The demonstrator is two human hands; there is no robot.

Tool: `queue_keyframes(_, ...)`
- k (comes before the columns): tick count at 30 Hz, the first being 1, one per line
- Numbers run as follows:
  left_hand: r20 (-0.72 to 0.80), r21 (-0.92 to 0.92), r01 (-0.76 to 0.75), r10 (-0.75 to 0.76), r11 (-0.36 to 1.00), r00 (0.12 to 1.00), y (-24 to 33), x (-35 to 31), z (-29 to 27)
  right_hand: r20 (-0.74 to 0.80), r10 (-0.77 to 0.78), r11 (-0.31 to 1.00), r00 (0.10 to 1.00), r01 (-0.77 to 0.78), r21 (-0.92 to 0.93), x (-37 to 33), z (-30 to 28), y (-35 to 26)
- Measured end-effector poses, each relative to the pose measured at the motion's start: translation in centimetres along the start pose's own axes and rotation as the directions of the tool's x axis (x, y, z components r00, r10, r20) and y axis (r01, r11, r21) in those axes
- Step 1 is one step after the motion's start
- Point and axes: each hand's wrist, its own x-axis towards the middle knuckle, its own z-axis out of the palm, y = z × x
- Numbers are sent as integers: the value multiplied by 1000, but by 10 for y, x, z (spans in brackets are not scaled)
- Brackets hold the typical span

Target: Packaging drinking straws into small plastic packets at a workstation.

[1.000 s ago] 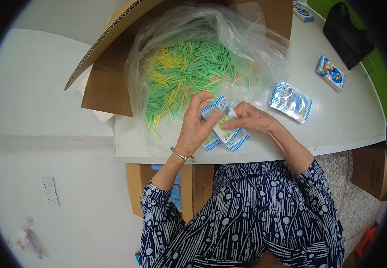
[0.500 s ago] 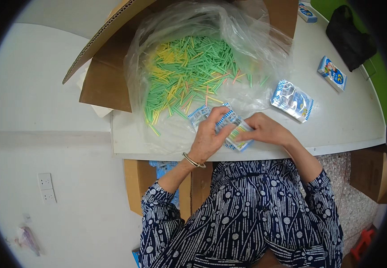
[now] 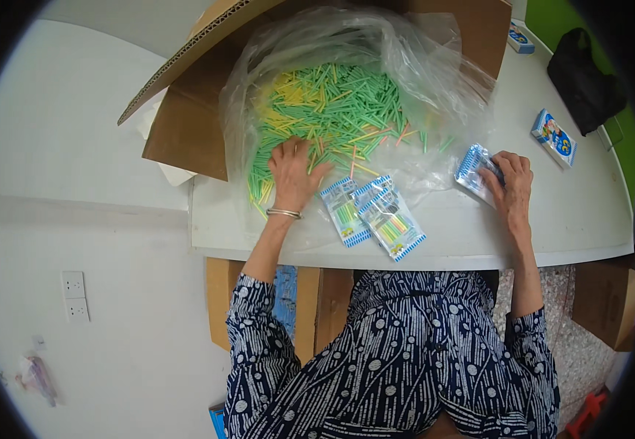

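Note:
My left hand [image 3: 295,175] rests its fingertips at the near edge of a heap of thin green, yellow and pink sticks [image 3: 346,102], its fingers apart and nothing visibly held. The sticks lie in a clear plastic bag [image 3: 434,66]. My right hand [image 3: 513,189] bends its thumb and fingers around a blue-and-white packet [image 3: 473,170] at the right, covering part of it. Between the hands, a few packets overlap near the table's front edge; sticks show through the clear windows of the front packet [image 3: 393,228] and the left packet [image 3: 345,214].
The bag sits in the mouth of a cardboard box [image 3: 185,135]. On the right of the white table [image 3: 464,245] are a small blue box [image 3: 554,139], another box [image 3: 521,38] and a black cloth-like item [image 3: 584,80]. Below the edge stands an open carton [image 3: 306,307].
Both hands have let go of the packet with sticks, which now lies on the others. My left hand has moved left to the sticks, my right hand rightward to the packet there.

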Motion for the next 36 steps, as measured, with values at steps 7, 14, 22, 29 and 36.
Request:
queue_keyframes(7,151,163,4,-29,987,988,-14,12,4,-9,101,995,995,-101,0,3,-24,5)
queue_keyframes(14,158,178,-131,103,975,982,-28,27,4,143,295,884,945,-327,333,3,-42,11)
queue_keyframes(22,-19,321,-98,110,942,994,-17,17,24,329,281,866,902,-385,317,13,-61,32)
queue_keyframes(29,-60,227,-72,88,971,994,-11,14,14,128,212,894,969,-245,374,9,-77,26)
queue_keyframes(36,-146,-63,85,-93,994,985,-13,12,-18,88,122,896,989,-148,418,16,-129,-20)
